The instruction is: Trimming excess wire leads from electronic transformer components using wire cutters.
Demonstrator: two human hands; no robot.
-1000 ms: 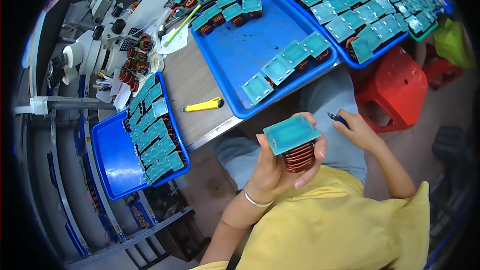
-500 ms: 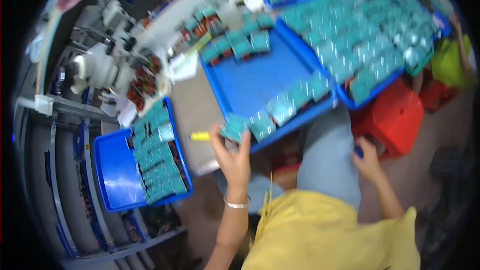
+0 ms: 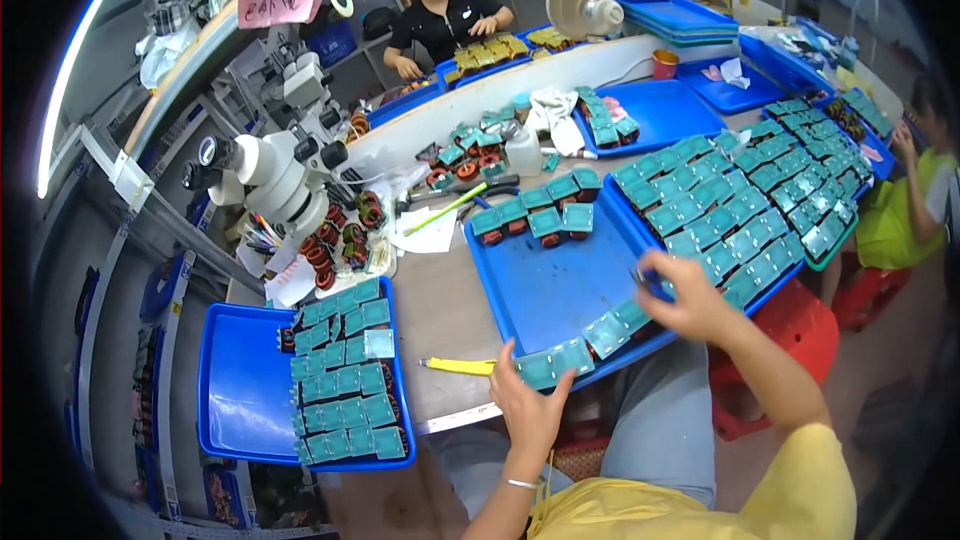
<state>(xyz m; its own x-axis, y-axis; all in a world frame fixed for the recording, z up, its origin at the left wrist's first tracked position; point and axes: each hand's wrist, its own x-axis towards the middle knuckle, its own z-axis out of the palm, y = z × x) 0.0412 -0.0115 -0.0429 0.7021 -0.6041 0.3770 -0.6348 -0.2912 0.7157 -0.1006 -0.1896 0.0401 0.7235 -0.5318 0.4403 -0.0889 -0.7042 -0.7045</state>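
My left hand has its thumb and a finger around a teal-topped block at the near left corner of a blue tray. My right hand is closed on a small dark blue tool, its exact kind not clear, above the tray's near right part. A row of similar teal-topped blocks runs along the tray's near edge. More blocks with reddish coils beneath them stand at its far side. A yellow-handled utility knife lies left of my left hand.
A blue tray with teal blocks stands left; a fuller tray stands right. Behind are a microscope, copper coils and a white bottle. A red stool is at right. Co-workers sit beyond the partition.
My right hand has risen from beside my leg to above the tray, still holding the dark blue tool. My left hand remains at the tray's near left corner. The view has shifted, showing more beyond the bench.
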